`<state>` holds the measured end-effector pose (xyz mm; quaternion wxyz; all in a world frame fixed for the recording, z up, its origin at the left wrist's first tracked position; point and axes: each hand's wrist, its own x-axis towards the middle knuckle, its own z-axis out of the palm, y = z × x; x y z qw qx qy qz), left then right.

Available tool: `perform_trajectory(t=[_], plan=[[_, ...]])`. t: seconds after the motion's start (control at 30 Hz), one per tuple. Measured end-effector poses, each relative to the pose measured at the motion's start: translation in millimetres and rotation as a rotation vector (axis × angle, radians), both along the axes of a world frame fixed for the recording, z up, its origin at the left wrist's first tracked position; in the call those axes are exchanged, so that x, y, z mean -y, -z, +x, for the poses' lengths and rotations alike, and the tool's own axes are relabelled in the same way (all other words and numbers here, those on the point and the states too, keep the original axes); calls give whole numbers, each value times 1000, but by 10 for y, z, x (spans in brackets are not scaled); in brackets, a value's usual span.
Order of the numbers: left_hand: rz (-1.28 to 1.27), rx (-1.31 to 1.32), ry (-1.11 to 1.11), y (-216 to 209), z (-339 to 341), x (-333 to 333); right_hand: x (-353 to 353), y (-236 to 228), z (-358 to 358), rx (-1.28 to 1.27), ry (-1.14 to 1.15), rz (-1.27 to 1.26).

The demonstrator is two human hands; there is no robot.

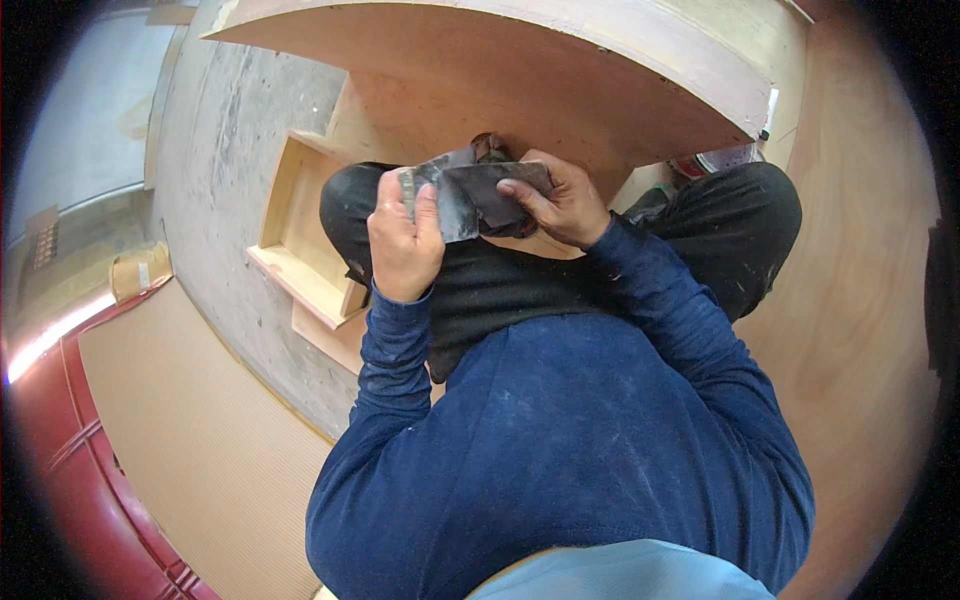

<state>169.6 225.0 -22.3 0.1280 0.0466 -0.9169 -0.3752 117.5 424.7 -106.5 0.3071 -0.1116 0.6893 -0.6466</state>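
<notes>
In front of my lap, both hands grip a dark grey sheet of sandpaper, which looks bent or folded and is streaked with pale dust. My left hand pinches its left end, thumb on top. At the other end, my right hand has its thumb pressed on the dark face and its fingers behind. Just beyond the sheet stands a curved wooden piece with a pale, wide edge. Part of a dark, crumpled-looking thing shows behind the sandpaper; I cannot make out what it is.
An open wooden drawer-like box lies left of my bent knee on the stained grey floor. Ribbed cardboard and a red padded surface are at lower left. A can stands beyond my right knee; a wooden panel spans the right.
</notes>
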Motion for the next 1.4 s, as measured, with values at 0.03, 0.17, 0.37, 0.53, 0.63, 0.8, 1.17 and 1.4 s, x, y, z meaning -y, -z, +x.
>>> perform_trajectory(t=[0.03, 0.17, 0.37, 0.53, 0.63, 0.8, 1.17, 1.4], plan=[[-35, -36, -30, -18, -14, 7, -27, -57, -6, -81, -35, -6], [602, -47, -255, -1, -86, 209, 40, 310, 42, -181, 136, -139], [1084, -77, -347, 4, 42, 81, 198, 375, -18, 69, 642, -220], [1090, 35, -422, 189, 275, -303, 241, 490, 30, 470, 545, -429], [1196, 123, -443, 301, 360, -402, 294, 531, 124, 182, 631, -263], [1248, 157, -407, 352, 347, -424, 348, 598, 227, 392, 588, -484], [1095, -111, -545, 327, 294, -515, 264, 0, 215, 261, 292, -640], [970, -179, -518, 516, 313, -428, 169, -144, 170, 175, 187, -447]])
